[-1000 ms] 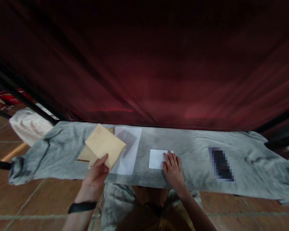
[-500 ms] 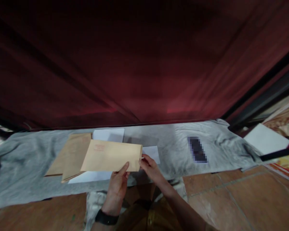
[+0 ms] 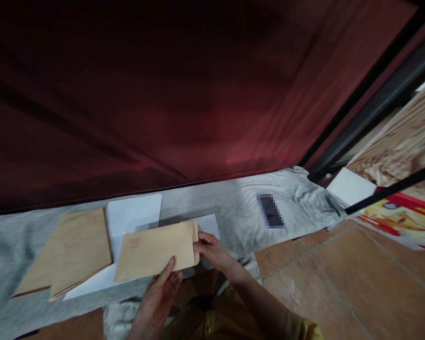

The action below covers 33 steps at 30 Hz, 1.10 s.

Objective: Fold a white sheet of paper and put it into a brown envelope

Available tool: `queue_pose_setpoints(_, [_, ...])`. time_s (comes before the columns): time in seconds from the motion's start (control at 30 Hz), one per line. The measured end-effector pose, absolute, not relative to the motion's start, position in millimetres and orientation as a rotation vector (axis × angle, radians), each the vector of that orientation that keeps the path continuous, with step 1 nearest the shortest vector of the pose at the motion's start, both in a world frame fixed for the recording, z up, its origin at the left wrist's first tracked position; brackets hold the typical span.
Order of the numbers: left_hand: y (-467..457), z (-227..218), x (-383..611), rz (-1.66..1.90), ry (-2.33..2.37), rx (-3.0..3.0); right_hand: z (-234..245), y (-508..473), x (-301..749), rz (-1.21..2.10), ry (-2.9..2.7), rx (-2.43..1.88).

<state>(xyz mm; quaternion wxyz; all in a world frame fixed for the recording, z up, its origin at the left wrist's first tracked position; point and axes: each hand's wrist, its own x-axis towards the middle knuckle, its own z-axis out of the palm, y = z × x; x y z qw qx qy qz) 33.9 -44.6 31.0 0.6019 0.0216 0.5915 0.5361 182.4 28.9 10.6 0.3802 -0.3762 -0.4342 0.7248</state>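
A tan paper envelope with faint red print is held up in front of me, its right end open with the flap standing out. My left hand grips its lower edge, thumb on top and fingers underneath. At the open end, my right hand has its fingers closed on the flap side, the fingertips partly hidden by the paper. Behind the envelope lie white sheets and a smaller white paper. Left of it rests a stack of brown envelopes.
A grey cloth covers the long surface. On it, to the right, lies a dark blurred-out rectangle. A dark red curtain hangs behind. A white panel and a colourful printed sheet are at far right, above the tiled floor.
The view has turned to the right. The envelope's open end now shows its flap bent out, with my right fingers further in at it. My left hand still holds the lower edge.
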Motion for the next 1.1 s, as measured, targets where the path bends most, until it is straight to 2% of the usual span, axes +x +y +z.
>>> queue_pose_setpoints(0.1, [-64,17,31,0.994,1.42,0.339,11,33,190,1.669,-1.22,-0.985])
queue_pose_setpoints(0.2, [-78,14,26,0.892,1.564,0.979,15,33,199,1.559,-1.276,-1.012])
queue_pose_setpoints(0.33, [-68,28,15,1.053,1.849,2.045,25,27,210,1.632,-1.34,-0.985])
queue_pose_setpoints(0.43, [-53,34,6,0.837,1.804,2.528,34,21,216,1.715,-1.35,-0.928])
queue_pose_setpoints(0.8, [-51,33,7,0.518,1.825,2.553,38,19,235,1.866,-1.416,-0.895])
queue_pose_setpoints(1.1, [-50,38,6,0.605,1.905,2.573,40,21,235,1.397,-1.738,-1.245])
